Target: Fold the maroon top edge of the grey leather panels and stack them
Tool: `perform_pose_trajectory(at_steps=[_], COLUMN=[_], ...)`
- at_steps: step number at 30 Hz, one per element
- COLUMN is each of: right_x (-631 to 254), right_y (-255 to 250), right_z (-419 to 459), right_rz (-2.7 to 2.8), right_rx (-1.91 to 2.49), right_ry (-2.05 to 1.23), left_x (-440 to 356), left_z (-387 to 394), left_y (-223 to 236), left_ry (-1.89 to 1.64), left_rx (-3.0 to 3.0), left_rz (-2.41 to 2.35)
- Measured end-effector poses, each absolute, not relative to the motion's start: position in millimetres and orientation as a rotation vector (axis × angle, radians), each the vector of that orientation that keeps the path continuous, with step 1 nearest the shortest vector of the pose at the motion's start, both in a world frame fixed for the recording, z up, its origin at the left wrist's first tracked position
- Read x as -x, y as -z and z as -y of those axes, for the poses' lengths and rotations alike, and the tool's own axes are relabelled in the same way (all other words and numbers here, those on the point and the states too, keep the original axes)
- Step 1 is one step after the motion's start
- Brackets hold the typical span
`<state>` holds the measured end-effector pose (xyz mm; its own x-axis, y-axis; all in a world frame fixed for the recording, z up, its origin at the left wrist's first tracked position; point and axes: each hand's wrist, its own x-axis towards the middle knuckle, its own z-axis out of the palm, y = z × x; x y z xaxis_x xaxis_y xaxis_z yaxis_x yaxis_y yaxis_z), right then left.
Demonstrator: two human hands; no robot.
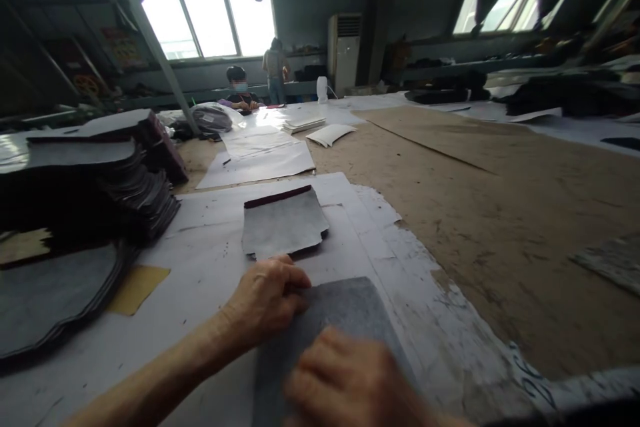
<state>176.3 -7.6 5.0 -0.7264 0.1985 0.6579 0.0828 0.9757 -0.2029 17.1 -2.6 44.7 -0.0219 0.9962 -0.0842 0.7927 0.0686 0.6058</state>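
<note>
A dark grey sheet piece (340, 307) with rounded corners lies on the white paper close in front of me. My left hand (273, 293) is closed at its far left edge, thumb and fingers pinching that edge. Over the near part of the same piece is my right hand (350, 377), blurred by motion, its fingers curled in. Whatever those fingers hold is hidden. Just beyond my left hand, a lighter grey cut piece (285, 220) with a dark maroon strip along its far edge rests flat.
At left stand a stack of dark cut pieces (145, 193) and a lower grey-topped stack (55, 293), with a yellow card (137, 288) beside it. White paper sheets (265, 163) lie farther off. Brown board (440, 193) covers the right side. Two people are at the back.
</note>
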Motion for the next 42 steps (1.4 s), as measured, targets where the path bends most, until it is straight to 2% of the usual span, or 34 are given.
perform_pose_trajectory(at_steps=[5, 8, 13, 23, 28, 32, 42], right_x=[-205.7, -212.6, -216.0, -225.8, -224.9, -227.6, -243.5], right_y=[-36.3, -30.5, -20.6, -26.7, -30.4, -32.7, -27.2], right_z=[-57.1, -73.5, -71.7, -73.5, -74.9, -80.0, -85.4], right_rz=[2.545, 2.671, 2.565, 2.765, 2.806, 2.836, 2.724], right_rx=[0.55, 0.485, 0.31, 0.081, 0.003, -0.029, 0.191], right_ry=[-0.167, -0.136, 0.08, 0.239, 0.312, 0.286, 0.003], left_x=[-7.1, -1.0, 5.2, 7.8, 8.3, 7.5, 8.6], left_z=[9.5, 11.1, 14.0, 18.7, 18.6, 19.0, 18.9], left_y=[-32.6, -26.9, -15.5, -19.1, -20.1, -22.1, -13.3], left_ry=[-0.71, -0.76, -0.862, -0.504, -0.476, -0.417, -0.626], left_rx=[-2.041, -2.196, -2.545, -2.814, -2.882, -2.853, -2.805], left_rz=[-1.69, -1.616, -1.423, -1.312, -1.25, -1.286, -1.304])
